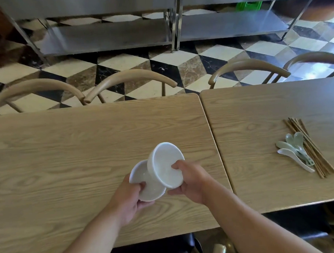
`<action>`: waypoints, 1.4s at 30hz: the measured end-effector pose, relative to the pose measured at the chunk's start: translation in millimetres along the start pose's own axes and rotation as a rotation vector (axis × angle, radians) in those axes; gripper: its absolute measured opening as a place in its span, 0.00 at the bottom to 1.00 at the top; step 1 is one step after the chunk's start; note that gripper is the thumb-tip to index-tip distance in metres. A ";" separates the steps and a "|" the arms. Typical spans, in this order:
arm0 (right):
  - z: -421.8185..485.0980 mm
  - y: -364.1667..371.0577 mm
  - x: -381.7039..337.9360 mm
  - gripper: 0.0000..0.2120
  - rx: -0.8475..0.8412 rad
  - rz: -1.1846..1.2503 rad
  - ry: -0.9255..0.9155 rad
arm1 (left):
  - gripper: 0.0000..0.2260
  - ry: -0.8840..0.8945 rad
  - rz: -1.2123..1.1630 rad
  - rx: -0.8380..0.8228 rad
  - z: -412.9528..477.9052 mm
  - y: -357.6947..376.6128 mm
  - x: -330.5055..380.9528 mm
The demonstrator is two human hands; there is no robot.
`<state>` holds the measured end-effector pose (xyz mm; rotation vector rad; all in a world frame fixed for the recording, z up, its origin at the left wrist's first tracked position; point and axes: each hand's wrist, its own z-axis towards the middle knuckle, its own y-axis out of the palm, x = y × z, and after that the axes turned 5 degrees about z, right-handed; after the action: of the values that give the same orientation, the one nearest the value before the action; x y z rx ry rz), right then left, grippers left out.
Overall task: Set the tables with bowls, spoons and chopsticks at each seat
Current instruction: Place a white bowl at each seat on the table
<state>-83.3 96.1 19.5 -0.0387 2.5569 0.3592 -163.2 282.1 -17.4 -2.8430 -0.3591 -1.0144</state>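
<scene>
Two white bowls hang above the left wooden table (67, 149). My left hand (127, 197) grips the lower bowl (145, 182) by its rim, thumb inside. My right hand (189, 180) holds the upper stack of bowls (164, 161), tilted toward me, thumb over the rim and fingers underneath. On the right table (258, 122) lies a bundle of brown chopsticks (308, 147) with several pale spoons (293, 149) resting against it.
Several chairs with curved wooden backs (129, 80) stand along the far side of both tables. Beyond them is a chequered floor and steel shelving (108, 33). A dark seat (167, 248) shows at the near edge.
</scene>
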 end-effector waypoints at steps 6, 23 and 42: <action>10.1 11.0 11.4 0.07 0.045 0.187 -0.018 | 0.17 -0.027 -0.126 0.081 -8.7 -29.6 -5.7; 51.5 9.0 66.4 0.19 0.315 -0.436 -0.119 | 0.16 -0.059 -0.223 0.125 -14.6 -71.4 -26.6; -14.9 201.0 72.4 0.13 0.193 -0.991 -0.421 | 0.18 -0.023 -0.080 0.017 -67.7 -169.0 -5.6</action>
<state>-172.8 289.2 42.9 -0.9924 1.8536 -0.2432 -251.7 432.7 34.1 -2.8477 -0.4846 -0.9886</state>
